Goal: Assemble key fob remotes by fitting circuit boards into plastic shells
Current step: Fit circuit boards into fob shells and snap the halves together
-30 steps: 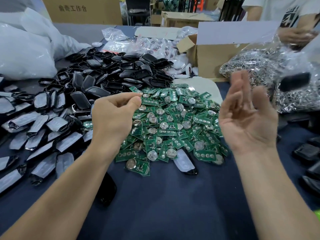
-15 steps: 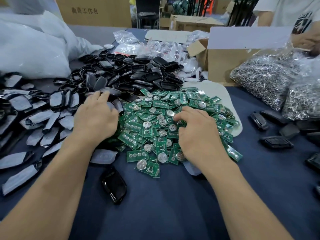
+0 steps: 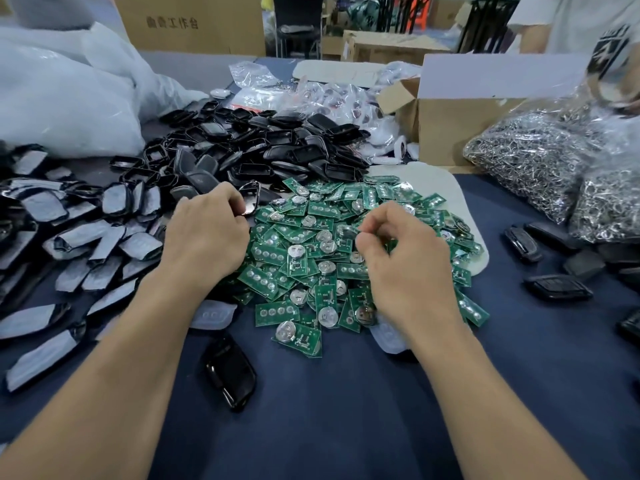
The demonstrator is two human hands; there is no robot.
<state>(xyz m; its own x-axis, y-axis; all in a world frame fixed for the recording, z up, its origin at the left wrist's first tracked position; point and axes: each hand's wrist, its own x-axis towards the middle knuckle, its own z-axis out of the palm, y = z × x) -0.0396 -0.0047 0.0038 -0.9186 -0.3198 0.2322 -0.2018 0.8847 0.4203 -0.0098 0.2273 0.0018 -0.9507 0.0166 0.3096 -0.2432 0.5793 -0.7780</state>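
Left grip holds black shell, right grip pinches circuit board

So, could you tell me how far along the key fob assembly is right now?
Done: a few black fobs that look assembled lie on the right of the table. In hand: the left hand grips a black shell, and the right hand pinches a circuit board off the green board pile; the two are not yet joined. Left: that large pile and the heap of empty shells behind it.
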